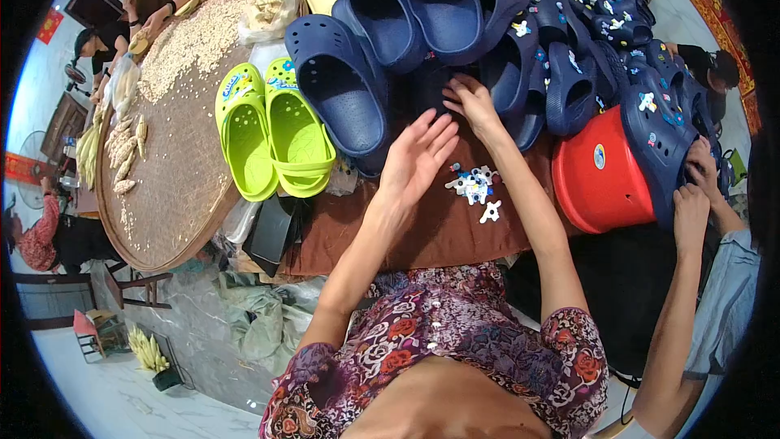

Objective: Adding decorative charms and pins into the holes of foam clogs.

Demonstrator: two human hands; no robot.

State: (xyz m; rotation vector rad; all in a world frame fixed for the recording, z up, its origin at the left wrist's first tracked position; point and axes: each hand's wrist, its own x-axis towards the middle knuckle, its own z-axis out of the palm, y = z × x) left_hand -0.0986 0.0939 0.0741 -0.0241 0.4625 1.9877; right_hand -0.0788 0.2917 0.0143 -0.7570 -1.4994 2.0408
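Observation:
My left hand (418,159) is open, palm turned up, its fingers stretched toward a dark navy clog (426,85) among the piled shoes. It holds nothing. My right hand (474,106) reaches to the same shaded clog, its fingers slightly bent and apart; nothing shows between them, and whether they touch the shoe is hard to see. Below my hands, small white and blue shoe charms (474,185) lie in a little heap on the brown cloth (390,236). Left of my hands a large navy clog (340,85) stands propped up.
A pair of lime green clogs (276,134) stands left, beside a round woven tray (191,146) with pale kernels. Many navy clogs (552,8) are heaped at the back. To the right, a co-worker's hands (697,183) hold a clog (656,142) against a red bucket (597,171).

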